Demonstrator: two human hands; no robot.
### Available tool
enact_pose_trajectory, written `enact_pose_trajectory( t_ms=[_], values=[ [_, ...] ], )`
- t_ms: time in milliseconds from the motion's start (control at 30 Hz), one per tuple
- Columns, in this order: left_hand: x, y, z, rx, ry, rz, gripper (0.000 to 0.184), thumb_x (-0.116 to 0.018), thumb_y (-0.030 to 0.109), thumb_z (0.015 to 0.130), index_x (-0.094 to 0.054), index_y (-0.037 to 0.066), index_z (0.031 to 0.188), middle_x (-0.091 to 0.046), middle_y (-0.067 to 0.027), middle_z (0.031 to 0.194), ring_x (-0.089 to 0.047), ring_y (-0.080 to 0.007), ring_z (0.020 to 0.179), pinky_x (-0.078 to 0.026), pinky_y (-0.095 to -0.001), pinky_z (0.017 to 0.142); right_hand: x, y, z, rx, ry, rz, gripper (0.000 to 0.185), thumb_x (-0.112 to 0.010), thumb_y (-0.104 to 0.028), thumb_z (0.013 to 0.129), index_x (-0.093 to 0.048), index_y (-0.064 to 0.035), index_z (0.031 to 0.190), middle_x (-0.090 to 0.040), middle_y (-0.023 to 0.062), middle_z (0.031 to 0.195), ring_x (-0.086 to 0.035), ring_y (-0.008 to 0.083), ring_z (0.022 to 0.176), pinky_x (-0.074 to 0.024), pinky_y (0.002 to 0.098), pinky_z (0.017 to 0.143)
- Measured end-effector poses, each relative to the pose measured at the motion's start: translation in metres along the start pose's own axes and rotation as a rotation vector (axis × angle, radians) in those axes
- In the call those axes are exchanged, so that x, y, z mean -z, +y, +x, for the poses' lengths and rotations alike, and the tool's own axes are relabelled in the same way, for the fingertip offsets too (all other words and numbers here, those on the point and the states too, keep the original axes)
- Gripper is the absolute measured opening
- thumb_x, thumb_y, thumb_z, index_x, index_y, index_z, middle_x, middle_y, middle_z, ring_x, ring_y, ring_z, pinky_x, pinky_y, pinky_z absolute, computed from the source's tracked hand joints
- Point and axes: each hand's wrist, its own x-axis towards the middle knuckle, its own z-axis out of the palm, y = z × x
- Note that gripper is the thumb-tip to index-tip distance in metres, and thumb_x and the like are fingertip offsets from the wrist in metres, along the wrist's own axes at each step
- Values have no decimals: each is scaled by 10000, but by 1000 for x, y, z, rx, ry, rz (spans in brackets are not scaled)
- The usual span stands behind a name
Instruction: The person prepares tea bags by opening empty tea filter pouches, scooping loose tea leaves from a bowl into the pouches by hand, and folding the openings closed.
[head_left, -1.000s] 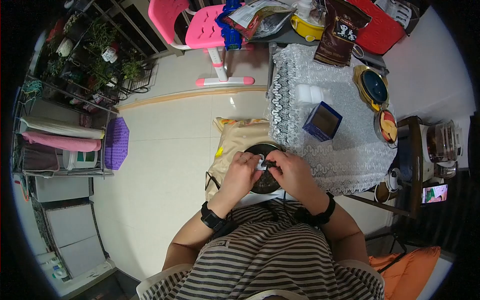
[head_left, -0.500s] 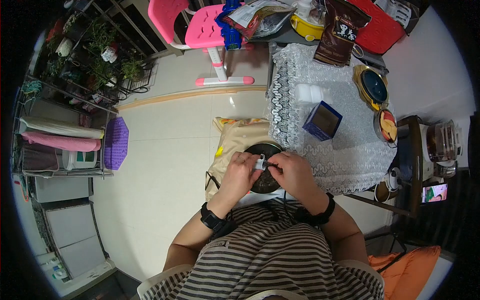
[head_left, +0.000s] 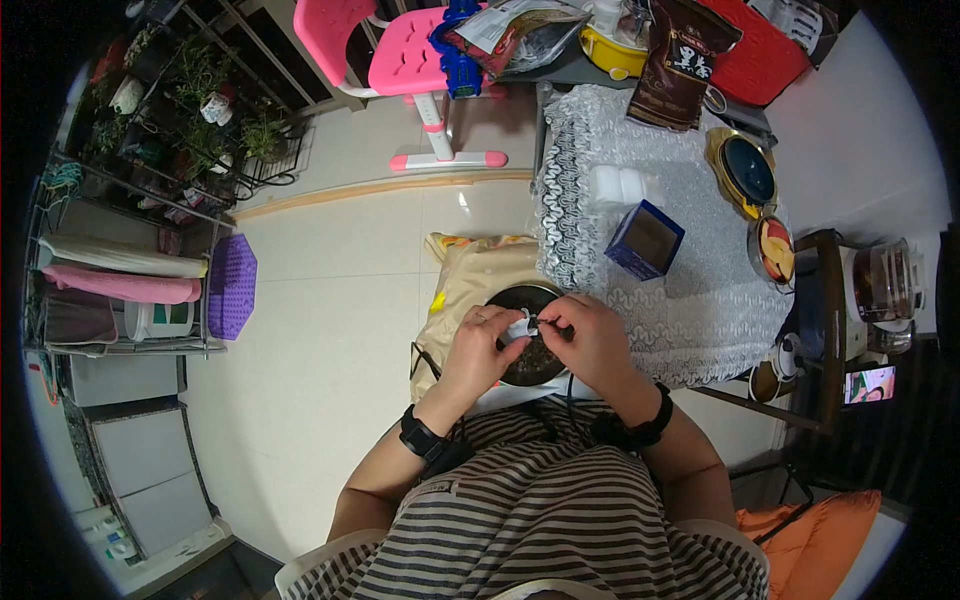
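Note:
Over a round dark bowl on my lap, both hands meet. My left hand pinches a small white pouch between thumb and fingers. My right hand is closed in a pinch right beside the pouch's mouth, with something small and dark at its fingertips, too small to name surely. Dark, loose, crumbly stuff fills the bowl, partly hidden by the hands. Under the bowl, a cream cloth with yellow patches is spread.
To the right, a table with a silvery lace cloth bears an open blue box, white packets, a brown bag, a dark teal bowl and a bowl of cut fruit. A pink chair stands ahead.
My right fingertips have shifted slightly and pinch at the pouch's mouth. The white pouch is tilted a little differently and shows more. The bowl stays in place.

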Motion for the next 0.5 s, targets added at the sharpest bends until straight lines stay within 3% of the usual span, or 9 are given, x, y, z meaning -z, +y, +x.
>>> enact_pose_trajectory(
  t_ms=[133, 500],
  values=[
    [-2, -4, -1, 41, -11, -36, 346, -777, 95, 723, -689, 14, 1048, -680, -144, 985, -608, -326, 953, -498, -395, 857, 1, 0, -1, -44, 6, 35, 103, -711, -139, 779, -656, -101, 856, -660, 51, 782, -661, 233, 704, -520, 352, 629],
    [-1, 0, 0, 10, 13, -76, 306, -770, 91, 741, -689, 21, 1028, -682, -123, 995, -611, -308, 966, -499, -388, 865, 5, -3, -2, -123, -27, 148, 116, -701, -154, 823, -653, -77, 896, -707, 78, 787, -698, 213, 694, -533, 331, 622]
  ],
)
